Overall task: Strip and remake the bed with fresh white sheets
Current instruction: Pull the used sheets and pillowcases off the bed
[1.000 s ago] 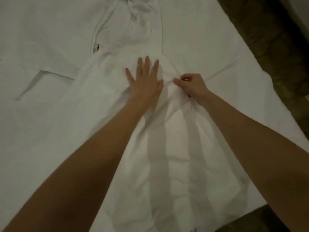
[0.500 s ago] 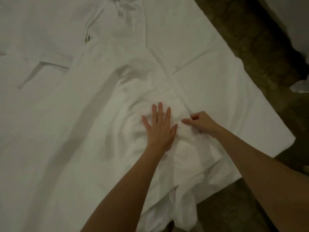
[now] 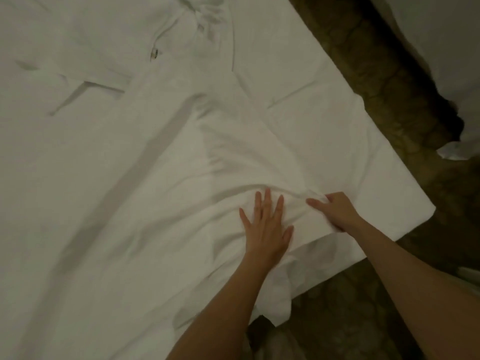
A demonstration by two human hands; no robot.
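A fold of the white sheet point(image 3: 181, 193) is being pinched by the right hand point(image 3: 337, 213), while cloth just left of that pinch is being pressed flat by the open left hand point(image 3: 267, 227); the bulk is being left stretching away up-left.

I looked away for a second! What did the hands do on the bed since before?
Both hands slid back toward the near corner of the bed. The left hand stays flat on the white sheet; the right hand keeps pinching a fold.
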